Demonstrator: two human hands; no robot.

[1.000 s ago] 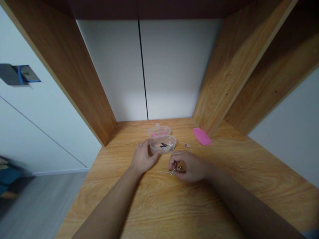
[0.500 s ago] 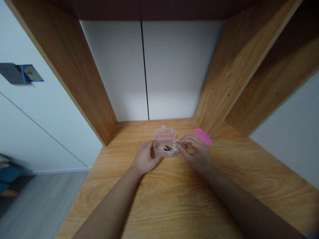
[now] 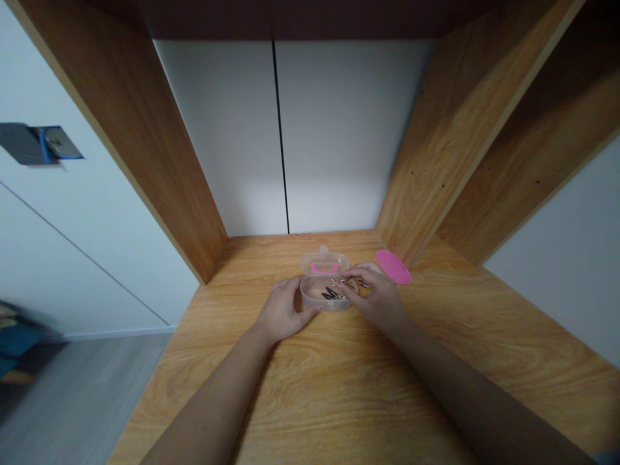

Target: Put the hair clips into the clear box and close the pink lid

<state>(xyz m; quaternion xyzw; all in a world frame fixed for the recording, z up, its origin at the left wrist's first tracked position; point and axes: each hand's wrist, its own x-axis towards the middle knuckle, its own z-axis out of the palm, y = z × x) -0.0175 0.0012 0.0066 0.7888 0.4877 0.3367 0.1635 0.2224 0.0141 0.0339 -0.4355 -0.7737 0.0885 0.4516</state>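
Note:
A small clear plastic box (image 3: 323, 298) stands open on the wooden desk (image 3: 339, 387), its clear lid with a pink clasp (image 3: 324, 263) lying back behind it. Dark clips lie inside the box. My left hand (image 3: 283, 313) grips the box's left side with curled fingers. My right hand (image 3: 378, 297) is at the box's right rim, fingers pinched together over small metal clips (image 3: 345, 283) at the rim; I cannot tell whether it still holds them.
A pink oval lid (image 3: 393, 266) lies on the desk at the right, near the wooden side panel (image 3: 436, 142). A second wooden panel (image 3: 145, 129) rises at the left. White wall stands behind the desk. Grey floor shows at the lower left.
My right hand picked small metal clips off the desk in front and carried them up to the box's right rim. My left hand stayed on the box, which shifted slightly right.

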